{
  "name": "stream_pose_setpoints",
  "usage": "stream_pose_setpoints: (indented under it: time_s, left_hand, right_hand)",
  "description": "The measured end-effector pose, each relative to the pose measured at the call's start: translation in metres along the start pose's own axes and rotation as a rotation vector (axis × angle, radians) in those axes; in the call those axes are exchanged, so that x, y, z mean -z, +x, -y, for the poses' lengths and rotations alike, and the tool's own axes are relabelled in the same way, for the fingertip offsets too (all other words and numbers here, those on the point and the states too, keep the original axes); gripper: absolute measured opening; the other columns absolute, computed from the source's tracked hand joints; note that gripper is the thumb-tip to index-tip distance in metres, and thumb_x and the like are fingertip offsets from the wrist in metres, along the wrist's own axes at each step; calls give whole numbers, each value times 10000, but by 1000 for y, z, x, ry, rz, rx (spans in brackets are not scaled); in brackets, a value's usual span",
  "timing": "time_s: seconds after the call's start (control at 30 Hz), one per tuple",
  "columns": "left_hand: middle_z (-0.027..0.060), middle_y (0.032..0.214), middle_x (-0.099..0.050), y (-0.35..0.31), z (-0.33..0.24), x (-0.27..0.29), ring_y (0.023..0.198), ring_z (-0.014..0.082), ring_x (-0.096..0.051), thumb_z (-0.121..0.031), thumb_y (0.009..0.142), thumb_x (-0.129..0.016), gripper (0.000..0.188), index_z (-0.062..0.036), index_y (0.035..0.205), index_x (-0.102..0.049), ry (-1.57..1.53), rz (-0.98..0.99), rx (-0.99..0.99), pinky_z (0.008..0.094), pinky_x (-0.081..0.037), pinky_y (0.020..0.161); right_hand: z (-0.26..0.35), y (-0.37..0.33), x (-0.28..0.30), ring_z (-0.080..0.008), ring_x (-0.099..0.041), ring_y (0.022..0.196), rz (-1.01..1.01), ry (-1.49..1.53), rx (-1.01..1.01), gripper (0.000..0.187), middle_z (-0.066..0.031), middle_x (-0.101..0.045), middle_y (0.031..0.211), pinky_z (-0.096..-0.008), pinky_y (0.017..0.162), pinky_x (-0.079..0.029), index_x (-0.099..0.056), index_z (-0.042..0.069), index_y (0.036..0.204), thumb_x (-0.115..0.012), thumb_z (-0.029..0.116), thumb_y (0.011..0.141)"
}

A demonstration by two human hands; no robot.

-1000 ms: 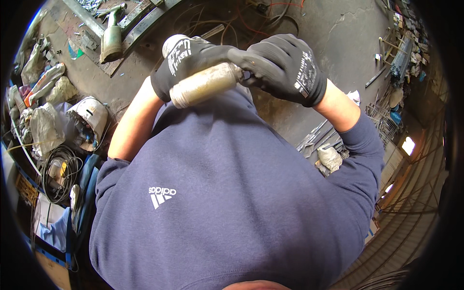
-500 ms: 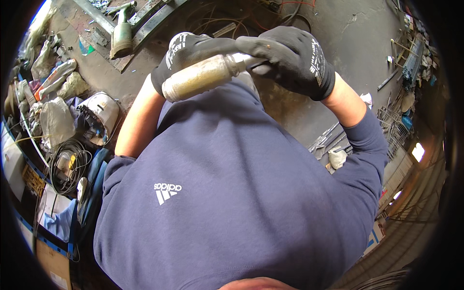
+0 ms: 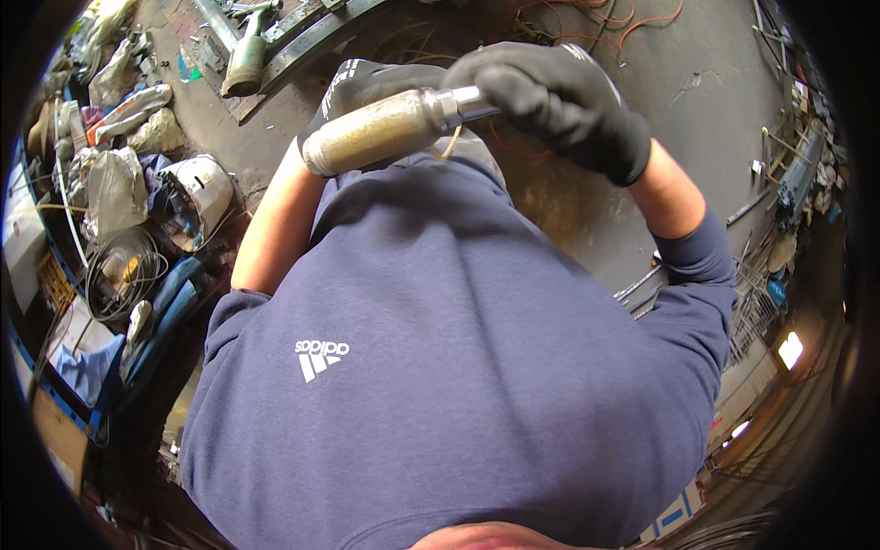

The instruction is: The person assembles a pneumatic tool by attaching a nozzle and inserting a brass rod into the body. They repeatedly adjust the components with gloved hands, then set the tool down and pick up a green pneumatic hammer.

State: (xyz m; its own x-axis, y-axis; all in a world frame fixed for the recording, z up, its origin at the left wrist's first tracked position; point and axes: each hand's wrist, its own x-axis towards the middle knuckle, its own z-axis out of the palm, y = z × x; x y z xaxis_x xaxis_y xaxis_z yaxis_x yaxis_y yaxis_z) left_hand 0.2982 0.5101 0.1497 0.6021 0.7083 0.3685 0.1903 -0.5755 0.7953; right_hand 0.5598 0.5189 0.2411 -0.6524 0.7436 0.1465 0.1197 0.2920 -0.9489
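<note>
A cylindrical hand tool (image 3: 374, 131) with a worn, yellowish body and a shiny metal collar and nose lies tilted across the front of my chest. My left hand (image 3: 385, 84), in a black glove, is wrapped behind its body; the tool hides most of those fingers. At the metal nose, my gloved right hand (image 3: 550, 103) is closed with its fingers curled round the tip. A thin pale cord or hose (image 3: 449, 147) hangs just beneath the collar. What the right fingertips touch is partly hidden by the glove.
A pistol-shaped tool with a greenish cylinder (image 3: 245, 66) rests by a metal frame (image 3: 316, 44) at the far left. Bags and a white helmet (image 3: 209, 188) are piled at the left, near coiled cable (image 3: 124, 280). Orange hoses (image 3: 632, 29) trail over the floor; metal rods lie right.
The tool and both hands have shifted slightly upward in view. My right hand has moved a little right and its fingers have curled in more, baring more of the metal nose.
</note>
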Motion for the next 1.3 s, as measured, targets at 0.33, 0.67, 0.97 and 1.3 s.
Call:
stream_pose_setpoints:
  time_s: [0.33,0.67,0.97,1.3]
  left_hand:
    - [87,1123,-771,36,-40,-43,1044,254,-750,-259,794,-908,468,-111,1209,-751,-54,-22,76,360,-579,925]
    - [78,1239,-738,58,-48,-75,1125,200,-722,-172,918,-809,409,-112,1309,-701,-156,2,14,345,-570,999]
    - [81,1195,-750,63,-55,-92,1080,222,-738,-174,888,-819,419,-107,1287,-711,-90,199,46,344,-579,955]
    - [84,1145,-763,75,-56,-103,1029,246,-755,-176,854,-831,429,-102,1262,-722,-8,99,71,344,-588,907]
  right_hand:
    - [12,-34,67,-240,-716,840,137,-607,316,362,-66,-727,935,-354,767,-587,-717,100,1310,-703,279,995]
    - [0,-50,111,-166,-695,819,99,-932,654,521,22,-681,911,-340,692,-570,-707,194,1394,-776,330,895]
    - [11,-66,111,-123,-645,684,539,94,-412,351,-29,-676,774,-306,655,-529,-733,15,1059,-817,333,935]
    - [-15,-68,108,-196,-702,742,344,-481,96,299,-69,-726,886,-348,666,-559,-723,95,1130,-809,179,855]
